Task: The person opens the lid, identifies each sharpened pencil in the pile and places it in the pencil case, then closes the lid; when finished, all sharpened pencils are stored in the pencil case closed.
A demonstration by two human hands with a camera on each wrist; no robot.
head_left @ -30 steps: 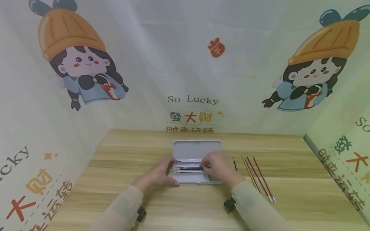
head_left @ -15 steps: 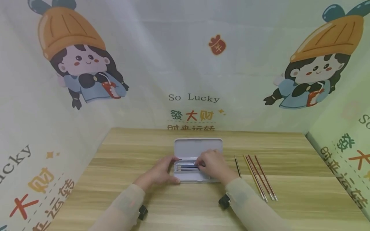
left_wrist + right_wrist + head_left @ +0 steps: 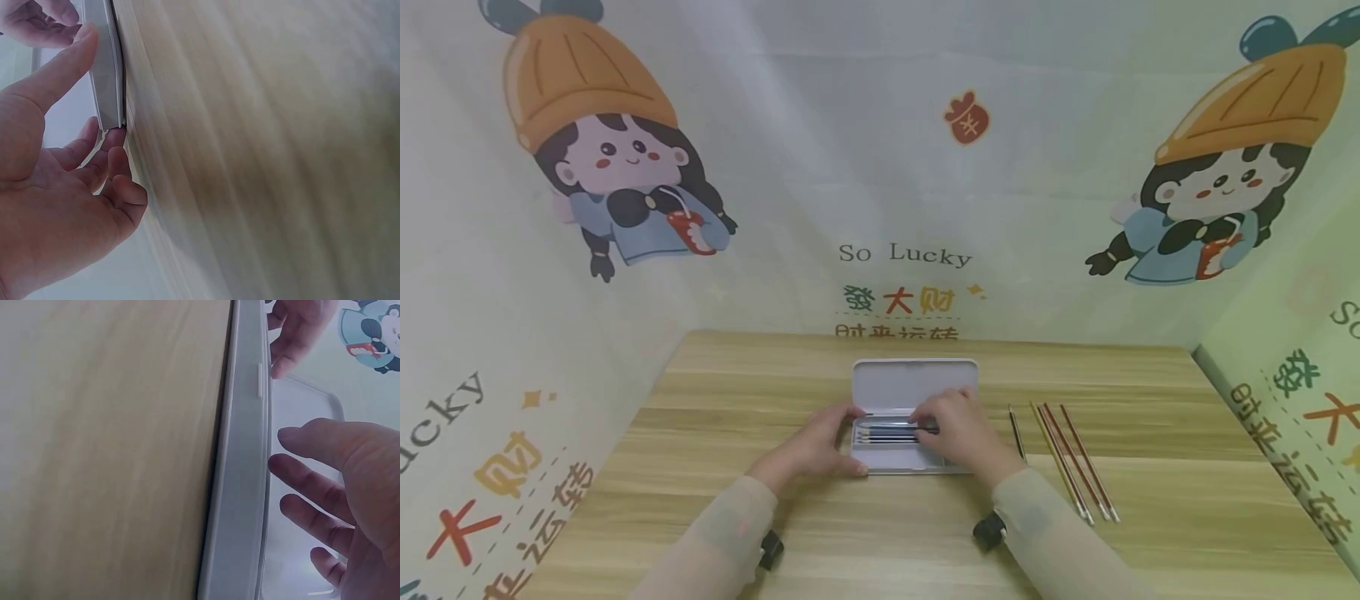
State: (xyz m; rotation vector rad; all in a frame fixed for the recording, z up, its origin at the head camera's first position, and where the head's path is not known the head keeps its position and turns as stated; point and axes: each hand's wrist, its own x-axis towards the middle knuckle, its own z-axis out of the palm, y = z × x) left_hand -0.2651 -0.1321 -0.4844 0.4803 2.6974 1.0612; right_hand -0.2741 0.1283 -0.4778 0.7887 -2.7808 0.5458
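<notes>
A white pencil case lies open on the table, its lid raised at the back. Several dark pencils lie side by side in its rear compartment. My left hand grips the case's left end, thumb on the front edge and fingers round the far corner; the left wrist view shows the thumb against the wall. Over the right part of the case is my right hand, fingertips right at the pencils' ends. In the right wrist view its fingers are loosely spread, with nothing visible between them and the thumb.
Right of the case, a dark pencil lies on the wooden table. Farther right are a yellow pencil and two reddish ones with white ends. A printed cloth stands around the table.
My right hand has shifted left along the pencils in the case, uncovering more of the dark pencil on the table. The left hand has kept its grip on the case.
</notes>
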